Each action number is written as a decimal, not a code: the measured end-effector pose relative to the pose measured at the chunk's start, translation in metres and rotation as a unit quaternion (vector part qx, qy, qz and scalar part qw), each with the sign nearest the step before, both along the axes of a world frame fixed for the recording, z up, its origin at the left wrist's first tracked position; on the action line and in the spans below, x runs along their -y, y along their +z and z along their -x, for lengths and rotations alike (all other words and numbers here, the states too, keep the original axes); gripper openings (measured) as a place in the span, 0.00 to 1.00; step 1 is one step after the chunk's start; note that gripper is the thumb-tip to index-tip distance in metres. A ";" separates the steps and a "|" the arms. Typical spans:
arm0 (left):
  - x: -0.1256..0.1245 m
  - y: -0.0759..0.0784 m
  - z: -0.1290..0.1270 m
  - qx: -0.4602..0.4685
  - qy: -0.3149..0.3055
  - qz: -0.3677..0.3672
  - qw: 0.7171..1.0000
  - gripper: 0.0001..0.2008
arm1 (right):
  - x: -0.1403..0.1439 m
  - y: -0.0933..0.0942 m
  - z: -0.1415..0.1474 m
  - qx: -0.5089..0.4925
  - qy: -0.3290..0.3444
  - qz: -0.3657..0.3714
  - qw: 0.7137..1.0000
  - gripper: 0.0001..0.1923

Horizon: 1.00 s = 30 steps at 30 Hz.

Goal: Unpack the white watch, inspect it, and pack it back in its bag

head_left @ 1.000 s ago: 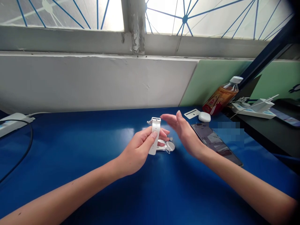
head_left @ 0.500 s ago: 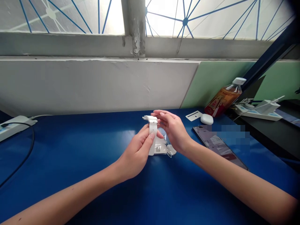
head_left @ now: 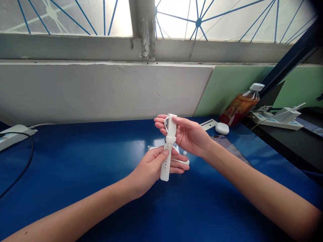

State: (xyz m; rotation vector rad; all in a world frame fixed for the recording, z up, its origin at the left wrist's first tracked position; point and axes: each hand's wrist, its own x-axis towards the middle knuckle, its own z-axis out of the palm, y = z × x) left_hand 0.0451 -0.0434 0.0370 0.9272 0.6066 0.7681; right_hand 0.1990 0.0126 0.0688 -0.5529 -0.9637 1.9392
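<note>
A white watch strap (head_left: 167, 158) stands upright above the blue table (head_left: 101, 161). My left hand (head_left: 153, 168) pinches its lower half between thumb and fingers. My right hand (head_left: 186, 134) wraps around its upper end, where a metal ring or watch case shows at the top. Both hands hold it a little above the table. Under the hands lie a clear plastic bag (head_left: 153, 148) and a small silver part (head_left: 185, 162), mostly hidden.
A phone (head_left: 227, 144) lies right of my right wrist. Behind it sit a white earbud case (head_left: 222, 128) and a white card (head_left: 208, 124). An orange-labelled bottle (head_left: 241, 106) leans at the back right beside a power strip (head_left: 277, 119). Another power strip (head_left: 12, 136) with a black cable lies far left.
My right hand came in from open beside the strap and closed on its upper end. Both hands raised the strap, which now hangs longer and straight.
</note>
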 end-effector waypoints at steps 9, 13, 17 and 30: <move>0.000 0.001 -0.002 0.013 -0.017 0.068 0.997 0.15 | 0.008 -0.009 0.008 0.040 0.085 -0.022 0.995 0.14; 0.002 -0.002 -0.002 0.013 -0.026 0.063 0.998 0.14 | 0.004 -0.016 0.008 0.033 0.053 0.007 0.998 0.14; 0.002 -0.006 -0.002 -0.004 -0.027 0.058 0.998 0.14 | 0.001 -0.019 0.007 0.012 0.050 0.038 0.998 0.13; 0.003 -0.007 -0.001 -0.023 -0.043 0.060 0.997 0.15 | -0.001 -0.025 0.005 0.027 0.071 0.030 0.997 0.13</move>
